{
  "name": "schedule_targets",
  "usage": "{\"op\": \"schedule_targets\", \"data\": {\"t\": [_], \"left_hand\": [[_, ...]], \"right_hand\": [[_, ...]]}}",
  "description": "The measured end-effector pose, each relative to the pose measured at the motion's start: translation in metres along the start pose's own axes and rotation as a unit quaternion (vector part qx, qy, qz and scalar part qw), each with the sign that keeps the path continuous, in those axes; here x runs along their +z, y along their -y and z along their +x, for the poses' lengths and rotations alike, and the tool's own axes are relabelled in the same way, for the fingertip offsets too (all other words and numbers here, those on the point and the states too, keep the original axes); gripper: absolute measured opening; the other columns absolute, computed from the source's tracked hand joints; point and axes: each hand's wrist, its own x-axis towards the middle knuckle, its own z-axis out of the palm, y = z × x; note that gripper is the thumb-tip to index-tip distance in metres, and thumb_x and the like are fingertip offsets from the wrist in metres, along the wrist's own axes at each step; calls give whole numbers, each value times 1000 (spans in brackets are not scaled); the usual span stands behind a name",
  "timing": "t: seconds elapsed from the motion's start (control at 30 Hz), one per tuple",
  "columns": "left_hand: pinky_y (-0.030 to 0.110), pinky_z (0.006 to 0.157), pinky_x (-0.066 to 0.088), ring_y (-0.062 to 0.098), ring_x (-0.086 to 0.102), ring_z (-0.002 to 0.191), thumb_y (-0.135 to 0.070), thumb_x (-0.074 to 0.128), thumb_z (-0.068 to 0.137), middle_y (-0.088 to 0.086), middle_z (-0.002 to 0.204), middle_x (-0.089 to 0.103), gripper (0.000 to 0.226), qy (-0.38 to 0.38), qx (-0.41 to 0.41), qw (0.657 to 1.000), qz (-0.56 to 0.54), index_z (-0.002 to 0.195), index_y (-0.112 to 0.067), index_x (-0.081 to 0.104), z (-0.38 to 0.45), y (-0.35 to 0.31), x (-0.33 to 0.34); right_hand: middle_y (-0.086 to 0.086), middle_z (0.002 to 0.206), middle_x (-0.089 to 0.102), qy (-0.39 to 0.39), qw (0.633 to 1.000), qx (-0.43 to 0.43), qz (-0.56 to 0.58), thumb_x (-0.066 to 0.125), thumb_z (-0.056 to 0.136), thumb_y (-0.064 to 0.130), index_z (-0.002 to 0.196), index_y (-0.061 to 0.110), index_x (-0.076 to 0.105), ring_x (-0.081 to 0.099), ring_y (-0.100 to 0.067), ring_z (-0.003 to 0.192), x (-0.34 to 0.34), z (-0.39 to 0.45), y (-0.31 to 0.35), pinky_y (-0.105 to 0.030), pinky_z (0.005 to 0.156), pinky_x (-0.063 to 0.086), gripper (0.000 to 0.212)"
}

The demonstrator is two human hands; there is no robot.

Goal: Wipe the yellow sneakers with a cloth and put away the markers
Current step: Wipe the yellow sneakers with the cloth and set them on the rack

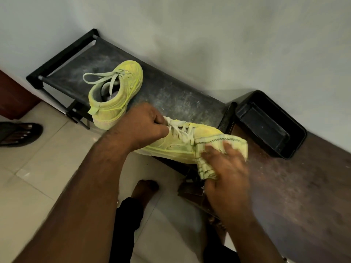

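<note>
Two yellow sneakers are in view. One sneaker (117, 93) lies on its side on the dusty black shoe rack (171, 92). My left hand (142, 124) grips the other sneaker (182, 143) at its collar and holds it over the rack's front edge. A yellow checked cloth (233, 143) covers that sneaker's toe. My right hand (226, 164), blurred, presses the cloth against the toe with its fingers spread over it. No markers are visible.
A black plastic tray (269, 126) sits on the brown wooden surface (303, 186) to the right of the rack. A grey wall stands behind. A sandalled foot (19, 133) rests on the tiled floor at left. My bare foot (144, 188) is below the sneaker.
</note>
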Motion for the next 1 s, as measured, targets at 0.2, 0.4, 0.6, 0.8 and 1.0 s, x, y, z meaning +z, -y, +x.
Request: {"op": "schedule_targets", "data": {"t": [0.2,0.4,0.6,0.8,1.0], "left_hand": [[32,51,28,14,27,44,-16,69,68,-6,39,30,41,75,-62,995,-32,33,-15,49,-6,-9,-8],[32,51,26,19,26,48,-22,66,57,5,47,28,29,88,-73,992,-47,35,-14,49,-8,-12,-7],[32,52,32,20,36,53,-27,65,55,17,55,42,27,82,-90,992,-32,50,0,63,-7,-11,-9],[31,51,32,19,32,47,-22,67,61,7,47,34,31,73,-78,992,-63,35,-14,53,-9,-15,-8],[29,50,29,19,33,48,-10,70,69,8,50,35,28,87,-98,990,-56,45,-2,58,-6,-12,-8]], "right_hand": [[8,140,51,4,995,88,-47,65,68,1,131,27,56,32,-24,138,-10,9,-12,-53,116,14,69],[9,135,56,58,995,-19,-83,74,59,1,113,26,68,36,-31,136,3,6,9,-61,112,13,59],[10,149,40,48,989,43,-135,69,66,1,126,27,60,15,-30,145,-10,29,-4,-60,114,-1,66],[0,147,43,89,989,-42,-114,67,70,3,135,18,52,24,-24,143,7,44,7,-47,118,12,68],[1,143,47,132,979,-152,-20,53,59,-2,137,17,47,33,-16,138,-5,5,-20,-34,118,17,81]]}}
